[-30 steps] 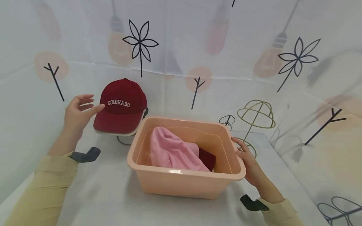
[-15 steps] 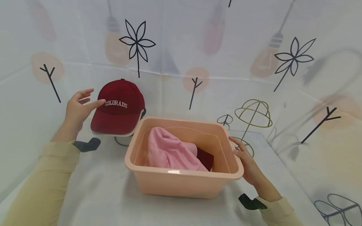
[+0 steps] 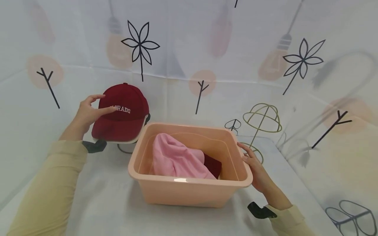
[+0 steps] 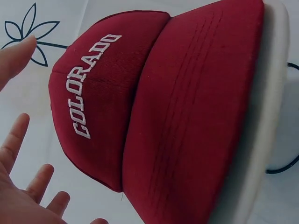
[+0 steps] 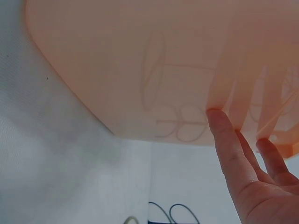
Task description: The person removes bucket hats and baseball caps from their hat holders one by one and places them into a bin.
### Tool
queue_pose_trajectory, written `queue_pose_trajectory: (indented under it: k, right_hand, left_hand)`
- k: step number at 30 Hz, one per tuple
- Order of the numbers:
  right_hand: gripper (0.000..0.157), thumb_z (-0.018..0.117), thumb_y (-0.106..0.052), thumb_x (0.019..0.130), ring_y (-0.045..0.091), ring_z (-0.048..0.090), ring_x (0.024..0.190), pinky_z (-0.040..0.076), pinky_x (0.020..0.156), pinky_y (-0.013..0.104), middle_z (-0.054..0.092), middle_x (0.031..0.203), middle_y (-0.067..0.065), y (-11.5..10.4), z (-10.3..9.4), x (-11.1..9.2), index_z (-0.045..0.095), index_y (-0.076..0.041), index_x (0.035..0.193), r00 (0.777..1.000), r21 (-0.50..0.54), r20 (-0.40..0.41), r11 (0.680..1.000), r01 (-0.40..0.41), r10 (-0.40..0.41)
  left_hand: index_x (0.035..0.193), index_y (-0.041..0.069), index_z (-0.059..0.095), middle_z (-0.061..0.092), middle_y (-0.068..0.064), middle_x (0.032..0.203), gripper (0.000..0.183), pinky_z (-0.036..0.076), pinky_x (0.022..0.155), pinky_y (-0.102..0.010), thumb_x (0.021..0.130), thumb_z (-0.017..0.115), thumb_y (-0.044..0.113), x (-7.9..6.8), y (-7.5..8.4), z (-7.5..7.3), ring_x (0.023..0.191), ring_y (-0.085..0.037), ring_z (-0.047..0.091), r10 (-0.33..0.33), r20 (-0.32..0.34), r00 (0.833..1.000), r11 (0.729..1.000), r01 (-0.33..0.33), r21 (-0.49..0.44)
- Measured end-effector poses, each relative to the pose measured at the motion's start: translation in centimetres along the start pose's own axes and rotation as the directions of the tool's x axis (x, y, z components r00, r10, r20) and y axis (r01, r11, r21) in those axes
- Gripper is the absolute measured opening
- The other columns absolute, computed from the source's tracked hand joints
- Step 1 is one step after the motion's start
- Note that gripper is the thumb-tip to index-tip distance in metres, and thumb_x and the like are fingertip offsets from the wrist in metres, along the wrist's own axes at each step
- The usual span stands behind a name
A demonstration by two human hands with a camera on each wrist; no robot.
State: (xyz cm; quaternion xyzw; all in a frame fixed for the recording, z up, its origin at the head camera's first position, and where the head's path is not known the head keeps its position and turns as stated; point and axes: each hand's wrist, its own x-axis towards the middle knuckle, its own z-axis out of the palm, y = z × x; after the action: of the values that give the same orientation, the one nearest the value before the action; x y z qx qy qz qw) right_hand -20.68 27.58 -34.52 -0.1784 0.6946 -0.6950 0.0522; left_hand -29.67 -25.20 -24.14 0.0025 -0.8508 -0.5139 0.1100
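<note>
A dark red baseball cap lettered COLORADO sits at the back left, a pale layer showing under its brim. My left hand is at its left side, fingers spread and thumb across the front of the crown in the head view. In the left wrist view, a gap separates the left hand from the cap. The peach plastic basin holds a pink cloth item and a dark red piece of unclear kind. My right hand touches the basin's right side with extended fingers.
Behind the right hand stands a gold wire hat stand. A dark wire ring shows below the cap. White patterned cloth hangs behind the white table surface.
My left hand has moved right, its thumb now reaching over the lettering on the cap. The right hand stays at the basin. The whole view has shifted slightly.
</note>
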Motion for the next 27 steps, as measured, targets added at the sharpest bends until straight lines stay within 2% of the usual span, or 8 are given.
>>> queue_pose_trajectory:
  k: [6,12,17,23,27]
  right_hand:
    - [0.044,0.032,-0.021,0.100,0.011,0.055,0.101,0.051,0.080,0.028,0.045,0.126,0.002,-0.2,0.0,0.1,0.025,-0.022,0.144,1.000,0.012,0.004,1.000,0.003,-0.003]
    - [0.044,0.032,-0.021,0.100,0.012,0.055,0.101,0.051,0.081,0.029,0.045,0.126,0.003,-0.4,0.2,0.1,0.024,-0.022,0.143,1.000,0.015,0.001,1.000,-0.012,0.012]
    - [0.045,0.033,-0.023,0.100,0.012,0.054,0.104,0.051,0.082,0.029,0.041,0.130,0.005,-0.4,0.3,-0.1,0.023,-0.023,0.144,1.000,-0.006,-0.012,1.000,-0.023,0.023]
    - [0.045,0.032,-0.023,0.100,0.012,0.054,0.104,0.051,0.081,0.029,0.041,0.130,0.005,-0.3,0.2,-0.3,0.024,-0.024,0.144,1.000,-0.003,-0.015,1.000,-0.023,0.023]
    - [0.046,0.033,-0.024,0.100,0.012,0.054,0.103,0.051,0.082,0.029,0.041,0.130,0.006,-0.3,0.2,-0.2,0.022,-0.022,0.145,1.000,-0.006,-0.013,1.000,-0.020,0.020]
  left_hand:
    - [0.148,0.013,0.022,0.001,-0.021,0.151,0.094,0.027,0.101,-0.060,0.076,0.073,0.045,1.2,-0.1,0.5,0.135,-0.041,0.007,-0.012,0.002,1.000,0.999,0.012,0.038]
    - [0.146,0.015,0.023,0.008,-0.022,0.147,0.098,0.030,0.099,-0.059,0.071,0.076,0.049,2.2,-0.9,1.2,0.132,-0.041,0.016,-0.041,-0.034,0.999,0.998,0.043,0.053]
    - [0.140,0.012,0.028,0.011,-0.022,0.145,0.095,0.028,0.100,-0.059,0.068,0.077,0.051,2.7,-1.7,1.8,0.131,-0.042,0.015,-0.046,-0.078,0.996,0.998,0.048,0.030]
    - [0.136,0.011,0.029,0.016,-0.021,0.142,0.089,0.032,0.100,-0.054,0.070,0.078,0.045,2.8,-2.3,2.4,0.129,-0.037,0.020,-0.027,-0.113,0.993,0.999,0.024,-0.022]
    - [0.134,0.010,0.029,0.018,-0.021,0.139,0.088,0.033,0.099,-0.054,0.070,0.079,0.044,2.8,-2.4,2.6,0.126,-0.037,0.023,-0.021,-0.146,0.989,1.000,0.018,-0.021]
